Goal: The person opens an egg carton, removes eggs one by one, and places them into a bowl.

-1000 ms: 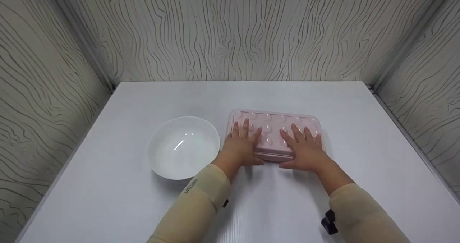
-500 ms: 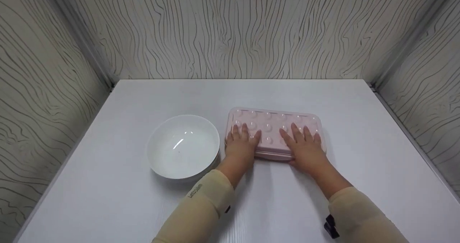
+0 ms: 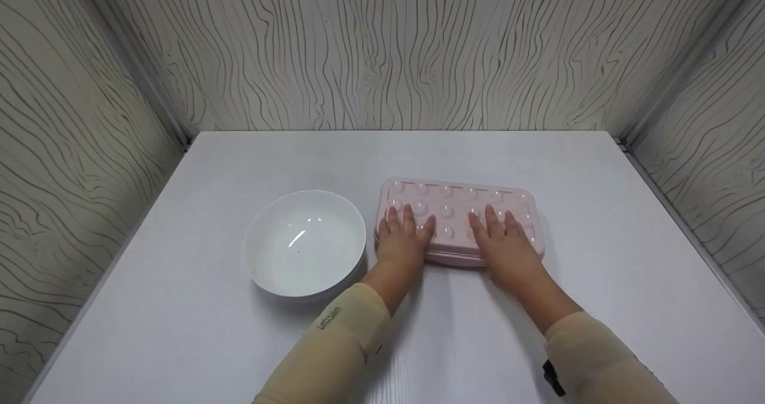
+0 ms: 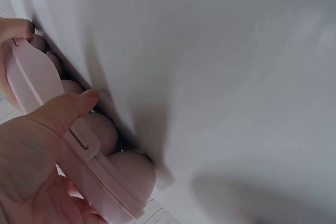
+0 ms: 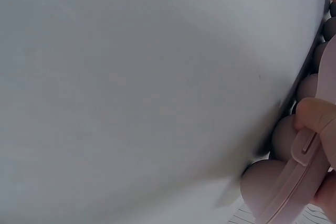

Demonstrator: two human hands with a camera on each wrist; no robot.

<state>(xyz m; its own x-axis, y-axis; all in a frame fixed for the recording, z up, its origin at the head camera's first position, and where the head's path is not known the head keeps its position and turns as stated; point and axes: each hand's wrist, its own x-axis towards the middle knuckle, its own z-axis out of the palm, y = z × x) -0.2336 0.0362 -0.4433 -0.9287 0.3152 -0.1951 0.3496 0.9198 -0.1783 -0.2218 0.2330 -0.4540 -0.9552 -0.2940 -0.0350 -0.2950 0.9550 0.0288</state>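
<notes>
A pink egg storage box (image 3: 451, 198) with rows of bumps on its closed lid lies on the white table. My left hand (image 3: 401, 250) grips its front left part, fingers spread over the lid. In the left wrist view the left thumb (image 4: 65, 109) lies along the front side, by a clip (image 4: 88, 145). My right hand (image 3: 511, 262) grips the front right part in the same way. The right wrist view shows that thumb (image 5: 315, 114) bent at another clip (image 5: 304, 146). Rounded egg cups (image 5: 262, 183) bulge below the lid's seam.
A white bowl (image 3: 299, 254) stands left of the box, close beside my left hand and forearm. Its inside shows only white with reflections. Wood-grain patterned walls (image 3: 382, 51) close off the table (image 3: 597, 213) at the back and both sides.
Both thumbs, which stuck out in front of the box a second ago, have moved in against its front side. My left fingers have slid slightly back toward me on the lid.
</notes>
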